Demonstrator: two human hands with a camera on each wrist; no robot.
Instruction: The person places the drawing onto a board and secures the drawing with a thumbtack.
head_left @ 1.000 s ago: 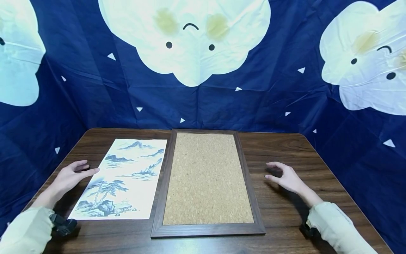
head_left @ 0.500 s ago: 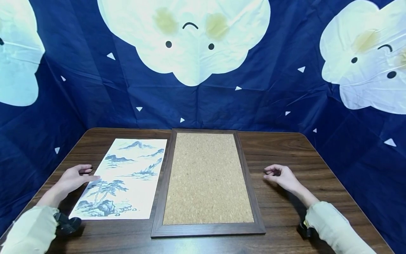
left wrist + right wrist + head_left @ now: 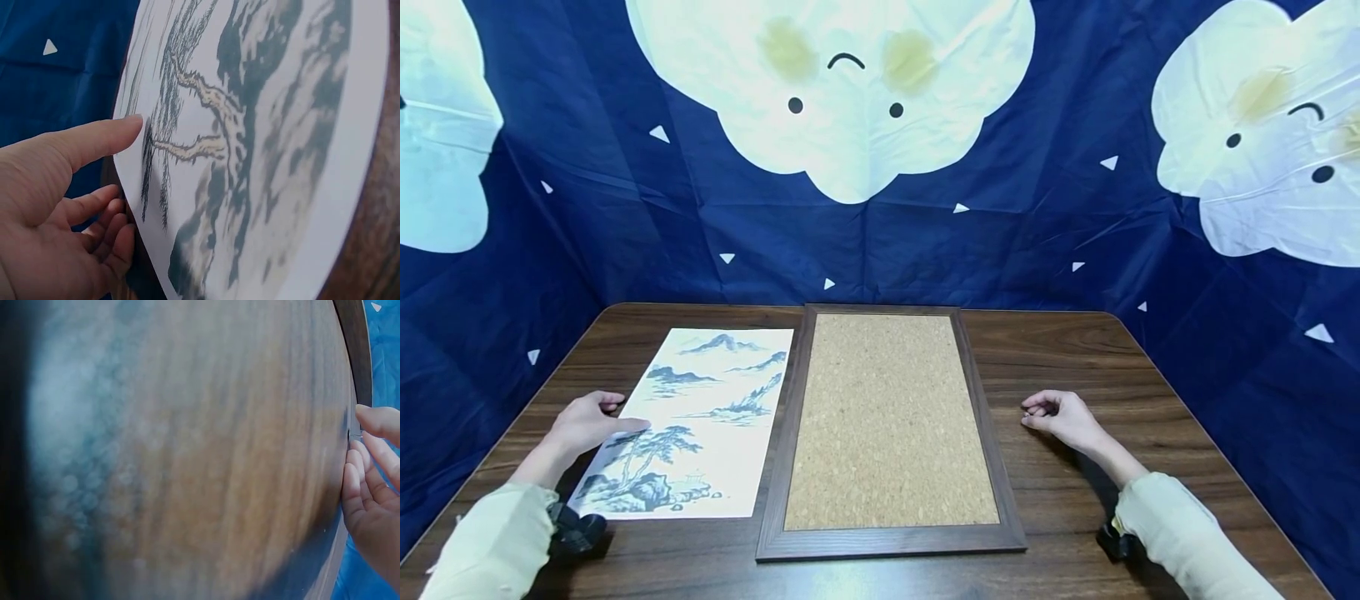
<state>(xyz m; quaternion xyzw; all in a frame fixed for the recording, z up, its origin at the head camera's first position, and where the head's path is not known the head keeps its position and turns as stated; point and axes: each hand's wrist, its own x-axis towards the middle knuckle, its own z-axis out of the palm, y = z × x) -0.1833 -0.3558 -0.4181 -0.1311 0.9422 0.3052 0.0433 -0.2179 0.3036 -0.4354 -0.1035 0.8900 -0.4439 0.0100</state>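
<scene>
A sheet of paper with a blue ink landscape print [image 3: 730, 475] lies on the left of the table. My left hand [image 3: 583, 423] is at its left edge, with the thumb over the painted trees and the other fingers loosely bent beside the edge. In the left wrist view the thumb's tip [image 3: 132, 130] is at the paper's surface; whether it presses cannot be seen. Right of the framed cork board [image 3: 891, 417], my right hand [image 3: 1067, 417] is low over the table with its fingers loosely curled. A tiny thin line near those fingertips in the right wrist view is unclear.
The brown wood-grain table [image 3: 1045, 350] has rounded far corners. Behind it and at both sides hangs a dark blue cloth [image 3: 760, 233] printed with white clouds and small triangles. Dark cameras sit on both wrists, the left one [image 3: 576, 527] near the paper's lower corner.
My left hand has moved right and slightly nearer, its thumb now farther over the paper. The right hand's fingers have drawn closer together, and that hand has shifted slightly left. The board has stayed still.
</scene>
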